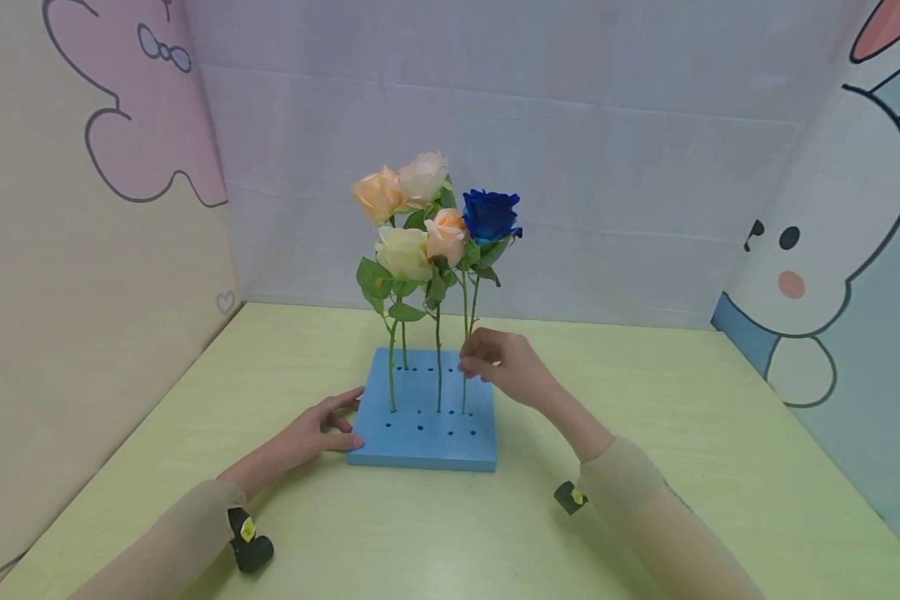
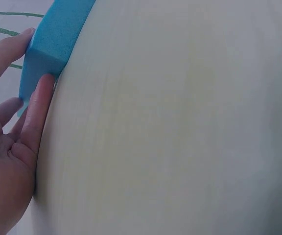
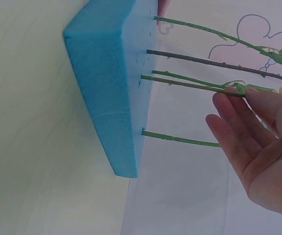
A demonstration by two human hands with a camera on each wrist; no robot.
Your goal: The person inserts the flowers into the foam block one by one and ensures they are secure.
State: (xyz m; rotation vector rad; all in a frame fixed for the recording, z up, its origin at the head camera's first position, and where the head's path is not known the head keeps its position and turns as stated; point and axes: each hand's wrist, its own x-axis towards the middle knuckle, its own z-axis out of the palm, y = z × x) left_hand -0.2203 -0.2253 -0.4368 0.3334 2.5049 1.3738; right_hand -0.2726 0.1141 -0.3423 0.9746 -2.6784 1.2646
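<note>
A light blue foam block (image 1: 420, 450) with rows of small holes lies on the table. Several roses stand upright in it: a blue rose (image 1: 491, 217), a cream rose (image 1: 403, 253), a small peach rose (image 1: 447, 237), a larger peach rose (image 1: 378, 195) and a pale pink rose (image 1: 423, 178). My right hand (image 1: 512, 365) pinches one thin rose stem (image 3: 195, 84) between thumb and fingertips, above the block's right side. That stem's foot meets the block. My left hand (image 1: 322, 427) rests along the block's left side, thumb at the top edge, little finger (image 2: 44, 90) low against the side.
The pale yellow table (image 1: 645, 467) extends around the block. Behind it hangs a white cloth backdrop (image 1: 607, 183). Cartoon-printed panels stand at left and right. Dark straps with yellow marks (image 1: 249, 540) sit at both cuffs.
</note>
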